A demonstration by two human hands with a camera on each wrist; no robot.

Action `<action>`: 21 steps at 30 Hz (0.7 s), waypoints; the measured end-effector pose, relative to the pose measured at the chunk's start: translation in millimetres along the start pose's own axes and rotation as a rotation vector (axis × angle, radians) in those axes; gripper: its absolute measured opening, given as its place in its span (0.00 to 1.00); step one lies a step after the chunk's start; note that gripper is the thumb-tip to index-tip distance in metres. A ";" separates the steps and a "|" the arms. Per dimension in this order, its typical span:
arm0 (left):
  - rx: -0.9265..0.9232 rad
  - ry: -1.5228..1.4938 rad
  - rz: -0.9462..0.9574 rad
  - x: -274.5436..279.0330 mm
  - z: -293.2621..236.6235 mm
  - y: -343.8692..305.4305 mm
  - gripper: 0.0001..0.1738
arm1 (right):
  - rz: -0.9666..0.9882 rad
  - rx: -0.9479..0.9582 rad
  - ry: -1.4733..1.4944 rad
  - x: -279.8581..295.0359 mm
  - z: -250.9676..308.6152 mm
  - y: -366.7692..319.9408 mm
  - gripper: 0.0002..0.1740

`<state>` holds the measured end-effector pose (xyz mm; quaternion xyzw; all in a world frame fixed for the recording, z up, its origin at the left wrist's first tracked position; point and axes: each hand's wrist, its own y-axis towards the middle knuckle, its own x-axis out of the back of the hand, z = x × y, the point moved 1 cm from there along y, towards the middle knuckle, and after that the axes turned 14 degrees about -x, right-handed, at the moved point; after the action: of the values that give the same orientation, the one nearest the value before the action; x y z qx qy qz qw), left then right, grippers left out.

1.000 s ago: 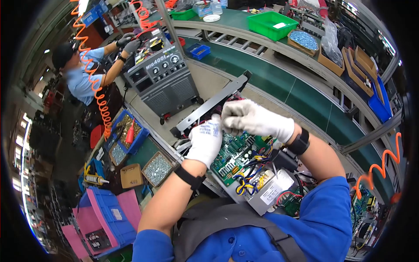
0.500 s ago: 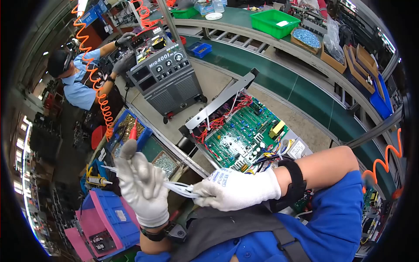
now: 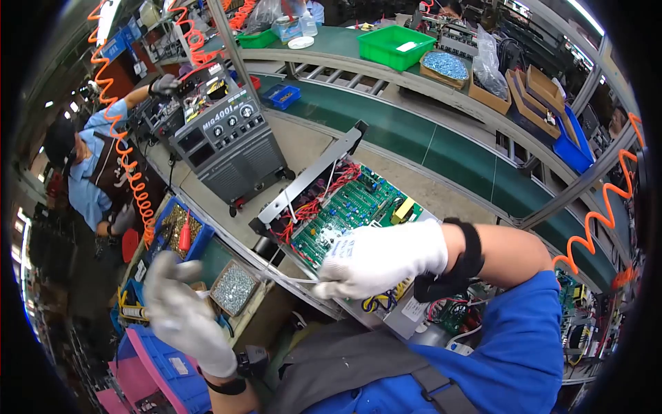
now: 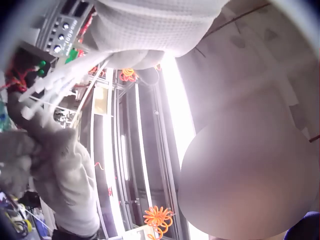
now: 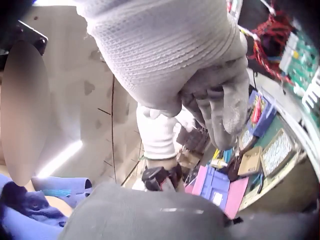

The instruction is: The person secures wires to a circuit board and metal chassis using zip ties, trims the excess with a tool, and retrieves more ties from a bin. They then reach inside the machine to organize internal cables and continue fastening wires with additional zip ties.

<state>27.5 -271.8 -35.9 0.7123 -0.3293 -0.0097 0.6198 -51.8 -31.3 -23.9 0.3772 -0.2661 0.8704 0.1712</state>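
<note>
In the head view my gloved right hand [image 3: 386,259] is over the near part of a green circuit board [image 3: 355,207], its fingers pinching a thin white cable tie [image 3: 296,280] that sticks out to the left. Lower left, my gloved left hand [image 3: 183,317] is raised near the parts bins. The left wrist view shows a bundle of white cable ties [image 4: 65,82] coming out from under the left hand's fingers. Red wires [image 3: 298,212] run along the board's far left side, beside a grey metal bar [image 3: 310,178]. Curled fingers show on the right hand [image 5: 215,100] in the right wrist view.
A grey MIG400I machine [image 3: 231,155] stands beyond the board, with another person [image 3: 89,165] left of it. Boxes of screws [image 3: 236,288] and a blue bin [image 3: 181,231] lie to the left. A green conveyor [image 3: 448,148] runs behind; orange coiled hoses [image 3: 138,186] hang nearby.
The hands came away from the wired bar to the bundle of cable ties on the left. Now they have parted: the right hand is over the board with one tie, the left hand further left.
</note>
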 end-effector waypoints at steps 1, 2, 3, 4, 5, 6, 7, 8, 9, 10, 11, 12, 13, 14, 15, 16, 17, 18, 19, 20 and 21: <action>-0.234 -0.079 0.176 -11.5 -11.6 2.1 0.22 | 0.106 -0.055 0.007 6.5 -5.6 1.0 0.25; -0.462 -0.154 0.352 -22.1 -26.8 1.8 0.24 | 0.218 -0.108 0.014 9.9 -11.1 0.5 0.25; -0.358 -0.257 0.588 -30.1 -44.2 0.0 0.25 | 0.213 -0.104 0.013 11.3 -13.5 -1.5 0.25; -0.252 -0.355 0.822 -35.8 -56.1 -1.2 0.26 | 0.314 -0.118 0.209 12.8 -16.8 -3.9 0.26; -0.196 -0.416 0.856 -39.4 -53.3 -6.6 0.26 | 0.408 -0.125 0.410 14.2 -20.4 -6.1 0.26; -0.142 -0.473 0.894 -42.5 -49.2 -11.6 0.26 | 0.386 -0.111 0.417 10.3 -28.9 -5.4 0.26; -0.165 -0.456 0.940 -43.6 -50.7 -9.7 0.24 | 0.377 -0.065 0.465 4.2 -35.6 -2.5 0.25; -0.129 -0.474 0.984 -46.4 -54.2 -8.1 0.20 | 0.373 -0.020 0.514 0.4 -40.5 -0.3 0.24; -0.131 -0.478 1.015 -50.7 -56.9 -6.9 0.15 | 0.329 -0.035 0.416 2.5 -48.1 -2.1 0.23; -0.133 -0.481 1.047 -54.9 -58.7 -6.1 0.10 | 0.317 -0.023 0.433 9.6 -58.3 -2.1 0.23; -0.146 -0.473 1.068 -59.2 -59.2 -4.4 0.10 | 0.227 -0.022 0.405 18.6 -73.7 -3.4 0.22; -0.060 -0.451 1.093 -64.5 -58.3 -2.7 0.09 | 0.137 -0.023 0.377 27.3 -90.5 -4.6 0.23; 0.025 -0.428 1.114 -71.2 -57.7 -1.2 0.08 | -0.039 -0.188 0.398 37.5 -111.4 -5.7 0.21; 0.015 -0.424 1.130 -81.8 -58.5 0.3 0.08 | -0.212 -0.358 0.416 44.9 -132.2 -5.7 0.20; -0.034 -0.356 0.958 -96.7 -58.9 4.2 0.09 | -0.292 -0.471 0.449 47.6 -151.0 -1.6 0.18; -0.081 -0.291 0.783 -113.1 -59.6 7.2 0.10 | -0.370 -0.586 0.481 45.7 -168.6 5.0 0.18; -0.181 -0.244 0.743 -132.4 -58.5 6.9 0.09 | -0.436 -0.486 0.312 38.5 -184.8 18.6 0.18; -0.281 -0.196 0.700 -153.6 -56.6 5.4 0.08 | -0.500 -0.384 0.143 34.2 -194.9 27.5 0.19; -0.271 -0.134 0.769 -175.0 -55.3 2.2 0.06 | -0.470 -0.466 0.200 32.8 -185.0 30.1 0.19; -0.350 -0.158 0.683 -196.0 -49.0 -6.6 0.06 | -0.485 -0.524 0.265 31.4 -186.3 38.0 0.19; -0.363 -0.148 0.710 -204.5 -48.9 -12.8 0.07 | -0.517 -0.513 0.283 29.3 -188.5 43.0 0.18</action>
<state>-106.2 -130.3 -116.7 0.4305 -0.5915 0.0958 0.6750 -199.0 48.8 -124.5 0.2528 -0.3452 0.7471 0.5087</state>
